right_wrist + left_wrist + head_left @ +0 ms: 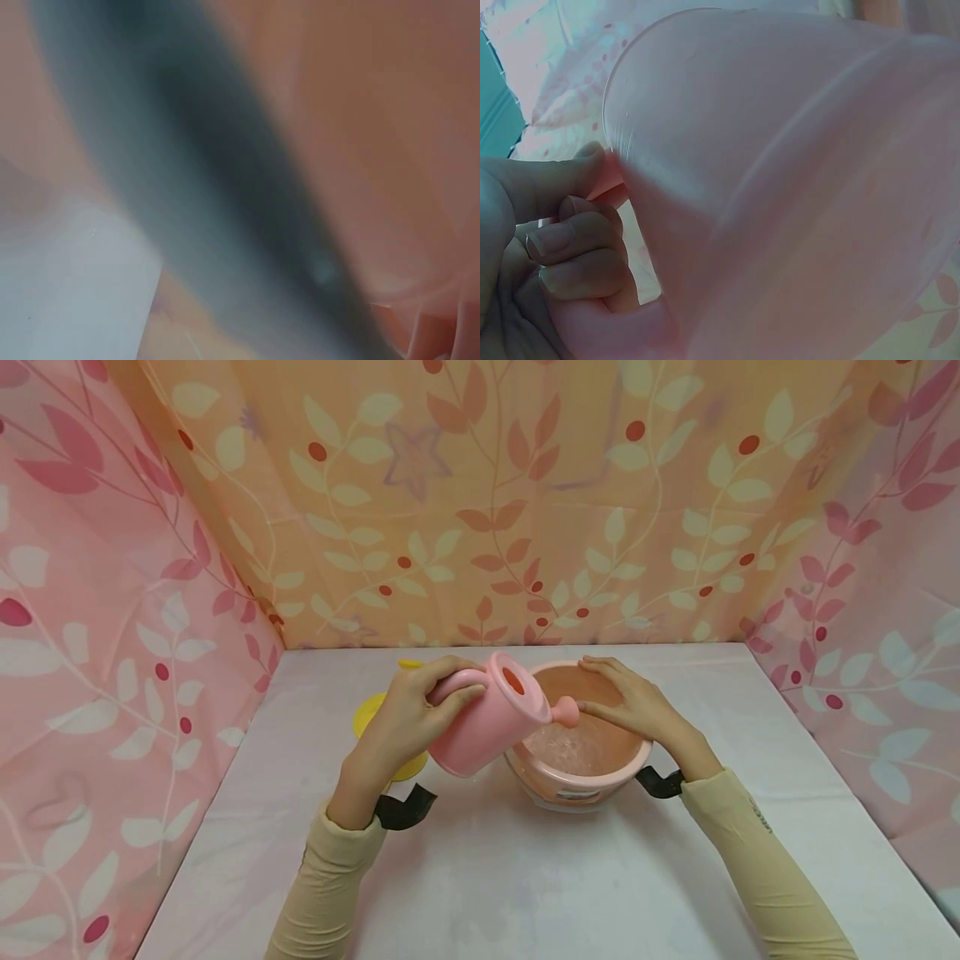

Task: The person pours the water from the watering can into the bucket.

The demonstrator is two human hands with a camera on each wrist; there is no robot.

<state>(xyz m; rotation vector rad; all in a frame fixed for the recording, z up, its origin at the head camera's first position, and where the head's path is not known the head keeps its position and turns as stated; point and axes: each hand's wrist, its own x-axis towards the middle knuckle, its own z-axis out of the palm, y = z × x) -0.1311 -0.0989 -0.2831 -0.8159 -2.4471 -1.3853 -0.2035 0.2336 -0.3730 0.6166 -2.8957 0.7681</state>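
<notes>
In the head view my left hand [408,718] grips the loop handle of a pink watering can [480,727], with the fingers wrapped round it. The can is tilted, its round sprinkler head [565,712] over a pink bucket [585,783]. Clear rippling water [566,743] shows inside the bucket. My right hand [630,700] holds the bucket's right rim, fingers along the far edge and thumb inside, right at the sprinkler head. The left wrist view shows the curled fingers [585,259] at the handle; the right wrist view is filled by the blurred rim and bucket wall [375,150].
A yellow round object [367,712] lies behind my left hand, partly hidden by it. The table [495,877] has a pale cover. Patterned cloth [495,510] hangs along its back and both sides. Black straps [405,807] stick out at both wrists.
</notes>
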